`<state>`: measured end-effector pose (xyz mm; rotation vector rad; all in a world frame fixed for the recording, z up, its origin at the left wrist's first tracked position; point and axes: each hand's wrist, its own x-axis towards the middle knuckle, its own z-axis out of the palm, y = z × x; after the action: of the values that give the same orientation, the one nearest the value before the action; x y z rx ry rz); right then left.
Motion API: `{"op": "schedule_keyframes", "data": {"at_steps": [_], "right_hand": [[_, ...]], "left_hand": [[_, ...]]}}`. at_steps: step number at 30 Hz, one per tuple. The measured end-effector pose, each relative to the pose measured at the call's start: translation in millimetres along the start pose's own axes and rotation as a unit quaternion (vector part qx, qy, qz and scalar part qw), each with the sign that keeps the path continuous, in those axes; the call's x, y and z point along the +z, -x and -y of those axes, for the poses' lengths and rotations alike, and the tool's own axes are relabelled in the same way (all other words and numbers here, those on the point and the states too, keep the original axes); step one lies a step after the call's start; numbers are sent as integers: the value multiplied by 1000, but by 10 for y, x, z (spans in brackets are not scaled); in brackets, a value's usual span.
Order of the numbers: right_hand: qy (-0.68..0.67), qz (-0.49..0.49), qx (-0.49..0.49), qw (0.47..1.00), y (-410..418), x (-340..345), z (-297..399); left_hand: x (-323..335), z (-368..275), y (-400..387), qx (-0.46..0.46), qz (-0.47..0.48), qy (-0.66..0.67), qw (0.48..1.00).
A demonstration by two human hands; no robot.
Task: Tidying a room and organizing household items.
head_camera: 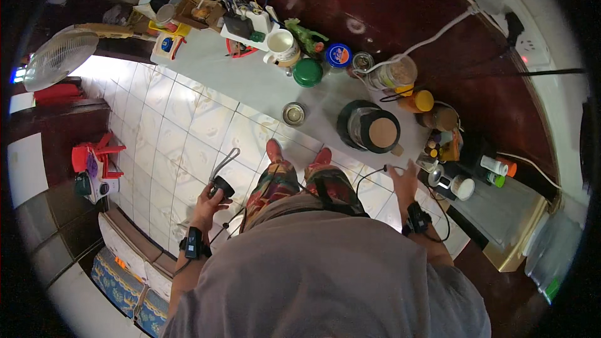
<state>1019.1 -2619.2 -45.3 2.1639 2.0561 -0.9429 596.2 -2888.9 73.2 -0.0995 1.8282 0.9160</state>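
Observation:
My left hand [211, 204] is held low over the tiled floor, gripping a black round lid [223, 188] from which a grey strap loop [225, 162] sticks out. On the near edge of the grey tabletop stands an open steel-rimmed cup or flask [294, 114], seen from straight above. My right hand [404, 182] hangs at the table's near edge with fingers apart and nothing visible in it. A thin black cable [364, 178] passes close to its fingertips; contact is unclear. Nearest that hand on the table is a black kettle-like appliance [371, 127] with a tan round top.
Along the table's back stand a white mug [283, 47], a green-lidded jar [307, 72], a blue-lidded jar [338, 55] and a loaded power strip [249, 26]. Small bottles [434, 145] crowd the right. A fan [61, 58] and red stool [96, 157] are at left.

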Motion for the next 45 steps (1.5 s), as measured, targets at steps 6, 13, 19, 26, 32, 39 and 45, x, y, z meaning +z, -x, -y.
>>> {"op": "schedule_keyframes", "data": {"at_steps": [6, 13, 19, 26, 32, 39, 45], "right_hand": [[-151, 208, -142, 956, 341, 597, 587], [-177, 88, -277, 940, -194, 1257, 1889], [-288, 159, -229, 916, -290, 1533, 2306], [-233, 35, -303, 924, -150, 1449, 2458], [-227, 57, -313, 921, 409, 593, 3014], [-128, 65, -556, 819, 1245, -757, 3953], [-112, 79, -713, 688, 2040, -1532, 4510]], "left_hand": [[-373, 271, -77, -50, 20, 0, 999], [-799, 116, -300, -23, 21, -38, 999], [-1328, 235, -407, -10, 0, -9, 1000], [-1736, 686, -351, -90, -46, 19, 995], [-1821, 827, -303, -56, -10, 32, 998], [-1777, 737, -303, -5, -15, 33, 999], [-1801, 837, -90, 50, -25, 46, 997]]}}
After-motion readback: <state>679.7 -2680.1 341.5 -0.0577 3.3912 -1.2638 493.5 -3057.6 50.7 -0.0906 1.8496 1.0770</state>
